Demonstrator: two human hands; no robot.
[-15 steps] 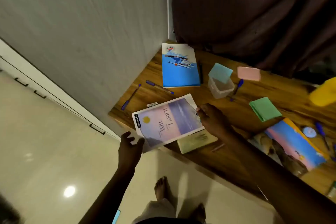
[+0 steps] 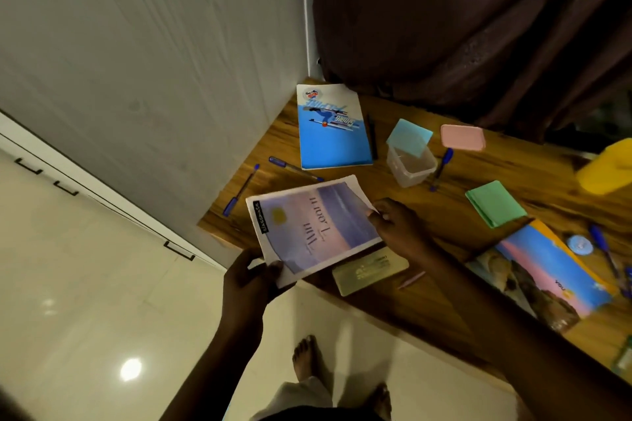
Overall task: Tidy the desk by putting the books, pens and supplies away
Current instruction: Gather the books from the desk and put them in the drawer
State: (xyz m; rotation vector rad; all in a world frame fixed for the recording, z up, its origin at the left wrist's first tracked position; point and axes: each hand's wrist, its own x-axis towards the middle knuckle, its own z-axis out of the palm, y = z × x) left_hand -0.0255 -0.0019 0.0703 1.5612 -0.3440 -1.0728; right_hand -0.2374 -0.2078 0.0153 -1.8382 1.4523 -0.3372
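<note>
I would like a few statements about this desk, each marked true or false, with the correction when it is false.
1. The left hand and the right hand both hold the purple notebook. True.
2. The clear container holds pens. False: it looks empty; a blue pen lies beside it.
3. The blue notebook lies near the far corner of the desk. True.
4. The green pad lies on the blue notebook. False: it lies on the bare desk.

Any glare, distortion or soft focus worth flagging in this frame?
Head view: dim, warm light; a bright glare spot on the glossy floor; wide-angle distortion slants the wall and desk; the notebook held by the left hand and right hand is slightly soft.
</note>
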